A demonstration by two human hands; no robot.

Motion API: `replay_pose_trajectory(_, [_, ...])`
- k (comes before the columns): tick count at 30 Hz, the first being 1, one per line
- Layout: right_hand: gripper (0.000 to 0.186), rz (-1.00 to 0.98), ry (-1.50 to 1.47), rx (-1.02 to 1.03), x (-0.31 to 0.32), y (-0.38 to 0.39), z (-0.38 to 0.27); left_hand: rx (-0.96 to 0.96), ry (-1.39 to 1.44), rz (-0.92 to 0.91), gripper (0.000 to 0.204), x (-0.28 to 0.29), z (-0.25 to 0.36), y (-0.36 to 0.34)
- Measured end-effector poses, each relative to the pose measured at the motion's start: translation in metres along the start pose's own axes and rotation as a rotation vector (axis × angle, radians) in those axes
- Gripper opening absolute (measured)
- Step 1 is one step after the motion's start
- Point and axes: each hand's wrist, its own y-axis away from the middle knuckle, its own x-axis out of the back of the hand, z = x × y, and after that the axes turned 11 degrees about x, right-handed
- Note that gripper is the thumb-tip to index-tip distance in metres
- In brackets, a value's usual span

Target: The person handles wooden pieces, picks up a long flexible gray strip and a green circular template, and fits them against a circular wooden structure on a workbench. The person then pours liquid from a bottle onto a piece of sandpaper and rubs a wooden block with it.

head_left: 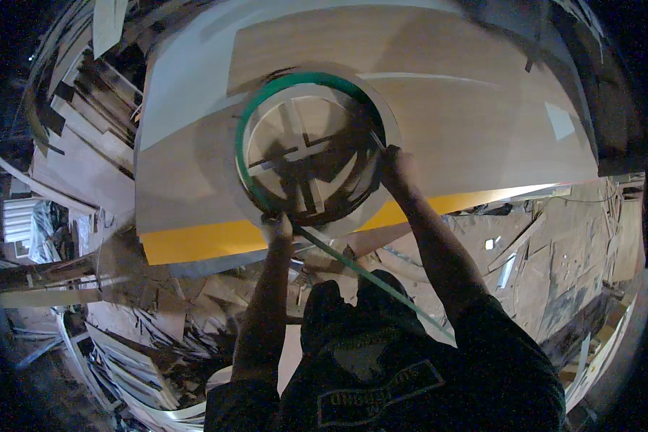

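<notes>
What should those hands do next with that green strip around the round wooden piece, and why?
Probably press the green strip on along the ring's right side. It hugs the left and top edge; the left hand pins it low, its tail trails loose, and the right hand sits where the rim looks bare.

Smooth matt wooden ring (381,108), green plastic strip (266,93)

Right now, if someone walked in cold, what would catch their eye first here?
First, the round wooden ring at centre, lying on a big plywood panel, with a green edge-banding strip curving around its left rim. The left hand presses the strip at the ring's lower edge; the right hand grips its right side. Wood offcuts litter the floor below.
</notes>
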Motion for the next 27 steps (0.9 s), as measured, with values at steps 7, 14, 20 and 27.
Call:
replay_pose_trajectory(7, [0.024,0.061,0.02,-0.303,-0.008,-0.003,0.027,0.053,-0.212,-0.207,0.04,0.006,0.019,-0.018])
replay_pose_trajectory(14, [0.025,0.187,0.231,0.046,-0.034,-0.014,0.072,0.351,0.5,-0.403,0.049,-0.015,-0.037,-0.066])
replay_pose_trajectory(20, [0.026,0.189,0.274,-0.003,-0.043,-0.014,0.077,0.283,-0.028,-0.254,0.061,0.031,0.047,-0.017])
replay_pose_trajectory(27, [0.026,0.331,0.21,-0.056,-0.057,-0.02,0.117,-0.558,-0.339,0.374,0.076,0.062,0.077,0.005])
